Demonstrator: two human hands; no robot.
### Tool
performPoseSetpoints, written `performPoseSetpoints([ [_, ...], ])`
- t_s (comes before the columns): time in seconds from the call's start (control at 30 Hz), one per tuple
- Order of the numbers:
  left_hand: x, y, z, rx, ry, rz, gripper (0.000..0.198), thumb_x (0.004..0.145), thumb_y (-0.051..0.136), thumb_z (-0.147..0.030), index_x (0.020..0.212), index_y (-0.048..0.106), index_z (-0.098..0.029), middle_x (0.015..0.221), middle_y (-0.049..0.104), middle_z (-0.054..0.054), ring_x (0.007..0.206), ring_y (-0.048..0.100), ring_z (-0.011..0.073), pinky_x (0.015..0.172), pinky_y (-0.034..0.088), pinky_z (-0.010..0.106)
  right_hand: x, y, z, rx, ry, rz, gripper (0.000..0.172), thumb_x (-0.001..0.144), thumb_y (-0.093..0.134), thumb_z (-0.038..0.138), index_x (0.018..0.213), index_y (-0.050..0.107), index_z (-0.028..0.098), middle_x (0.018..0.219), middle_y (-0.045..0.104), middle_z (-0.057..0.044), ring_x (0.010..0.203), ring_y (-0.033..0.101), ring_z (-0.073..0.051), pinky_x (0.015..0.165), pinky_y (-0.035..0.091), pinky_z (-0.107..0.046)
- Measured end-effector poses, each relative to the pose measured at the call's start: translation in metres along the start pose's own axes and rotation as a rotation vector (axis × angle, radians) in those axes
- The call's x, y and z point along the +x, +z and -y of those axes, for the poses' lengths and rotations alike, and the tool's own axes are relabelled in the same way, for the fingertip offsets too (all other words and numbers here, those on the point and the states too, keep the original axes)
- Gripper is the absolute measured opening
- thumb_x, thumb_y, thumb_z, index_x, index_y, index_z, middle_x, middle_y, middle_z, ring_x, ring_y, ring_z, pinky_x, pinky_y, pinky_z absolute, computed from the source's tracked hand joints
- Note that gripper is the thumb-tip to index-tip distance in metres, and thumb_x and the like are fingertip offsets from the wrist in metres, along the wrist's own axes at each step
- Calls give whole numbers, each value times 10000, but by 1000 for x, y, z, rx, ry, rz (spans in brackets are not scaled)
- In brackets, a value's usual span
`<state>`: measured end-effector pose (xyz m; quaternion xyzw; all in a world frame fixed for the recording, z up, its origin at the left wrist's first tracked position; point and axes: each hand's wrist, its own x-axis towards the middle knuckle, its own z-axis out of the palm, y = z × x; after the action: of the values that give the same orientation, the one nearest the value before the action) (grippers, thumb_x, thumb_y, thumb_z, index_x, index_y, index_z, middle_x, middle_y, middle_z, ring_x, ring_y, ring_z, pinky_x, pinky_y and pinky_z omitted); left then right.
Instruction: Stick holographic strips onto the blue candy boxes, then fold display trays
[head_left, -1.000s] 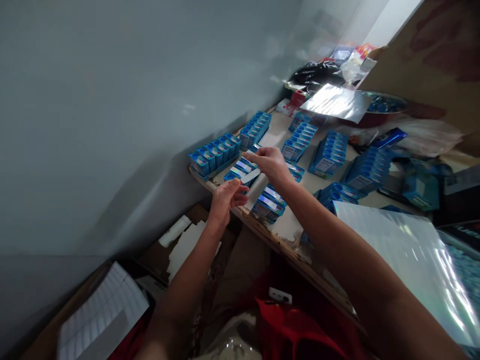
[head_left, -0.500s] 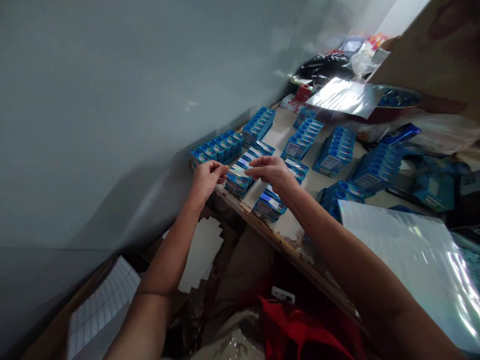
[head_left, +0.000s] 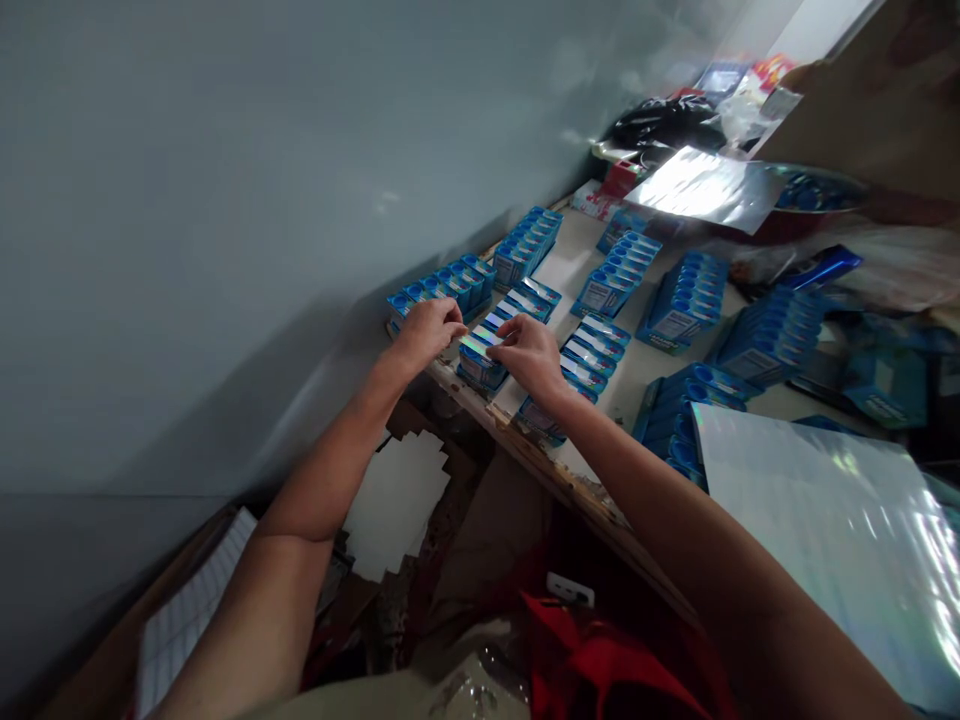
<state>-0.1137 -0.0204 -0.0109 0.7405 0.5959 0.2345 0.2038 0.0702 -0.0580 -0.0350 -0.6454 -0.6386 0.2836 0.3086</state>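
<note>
My left hand (head_left: 427, 330) and my right hand (head_left: 529, 356) meet over the near end of a row of small blue boxes (head_left: 510, 318) at the table's near edge. Between their fingertips lies a shiny holographic sticker strip (head_left: 475, 344), pressed down on the nearest box. Both hands pinch or press the strip's ends; the left hand's fingers are curled. Another row of blue boxes (head_left: 442, 285) stands just behind my left hand, along the wall.
Several more rows of blue boxes (head_left: 686, 300) cover the table (head_left: 570, 470). A large holographic sheet (head_left: 832, 520) lies at the near right, another (head_left: 701, 188) at the back. White backing papers (head_left: 394, 500) lie on the floor below. The grey wall (head_left: 225, 200) is close on the left.
My left hand rose from below the table edge to meet the right. Both then took the sticker strip and lowered it from mid-air onto the nearest box.
</note>
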Motion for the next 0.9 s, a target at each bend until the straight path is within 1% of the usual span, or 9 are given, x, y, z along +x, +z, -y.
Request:
performPoseSetpoints([
  [0.1, -2, 5, 2, -26, -28, 24, 139, 823, 692, -122, 724, 626, -194, 622, 585, -16, 645, 570, 154, 727, 443, 310, -2, -1, 6, -14, 51, -25, 227, 668, 657, 225, 893, 635, 237, 787, 681, 15, 771, 621, -203, 677, 394, -325],
  [0.2, -3, 8, 3, -79, -66, 33, 120, 838, 672, -117, 760, 619, -191, 674, 597, -14, 625, 567, 141, 723, 461, 306, -2, -2, 10, -36, 52, -14, 211, 673, 671, 218, 882, 648, 239, 783, 685, 18, 777, 627, -202, 681, 386, -323],
  [0.3, -3, 12, 6, -111, -79, 15, 117, 829, 672, -107, 769, 616, -191, 742, 619, 9, 723, 599, 163, 735, 482, 300, -2, -2, 11, -58, 42, -8, 209, 682, 681, 219, 889, 658, 238, 788, 690, 19, 792, 636, -206, 687, 388, -323],
  [0.43, -2, 16, 11, -142, -73, 12, 125, 821, 675, -106, 764, 610, -195, 748, 621, 22, 800, 603, 183, 732, 494, 290, 0, -1, 13, -124, 41, 12, 220, 697, 679, 226, 916, 667, 240, 823, 703, 8, 819, 645, -220, 702, 398, -331],
  [0.5, -1, 18, 13, -171, -88, 22, 136, 815, 674, -102, 754, 597, -197, 730, 607, 15, 773, 594, 176, 716, 488, 285, 2, -1, 15, -185, 44, 31, 228, 705, 684, 234, 932, 674, 243, 867, 717, -5, 858, 650, -234, 730, 410, -341],
  [0.6, 1, 23, 18, -231, -124, 59, 146, 818, 661, -98, 761, 568, -196, 714, 575, -6, 674, 559, 147, 672, 464, 277, 6, -4, 17, -311, 27, 45, 251, 721, 704, 254, 971, 682, 246, 935, 735, -25, 945, 655, -257, 792, 426, -360],
  [0.7, 1, 33, 23, -356, -173, 82, 143, 829, 658, -113, 867, 553, -202, 735, 560, -27, 622, 520, 122, 622, 427, 251, 12, -11, 19, -379, 50, 109, 252, 726, 757, 338, 948, 686, 243, 997, 737, -36, 981, 653, -255, 771, 436, -338],
  [0.77, 0, 44, 27, -454, -230, 69, 136, 850, 643, -140, 909, 538, -204, 737, 553, -34, 622, 505, 112, 610, 410, 228, 16, -16, 20, -380, 85, 163, 246, 706, 782, 369, 896, 687, 243, 982, 734, -32, 956, 653, -243, 725, 436, -313],
  [0.9, -6, 66, 32, -526, -313, -48, 113, 841, 628, -186, 859, 518, -204, 703, 518, -45, 623, 485, 107, 614, 407, 212, 23, -21, 23, -370, 106, 203, 171, 661, 787, 304, 777, 674, 248, 878, 722, -28, 908, 660, -244, 711, 450, -313],
])
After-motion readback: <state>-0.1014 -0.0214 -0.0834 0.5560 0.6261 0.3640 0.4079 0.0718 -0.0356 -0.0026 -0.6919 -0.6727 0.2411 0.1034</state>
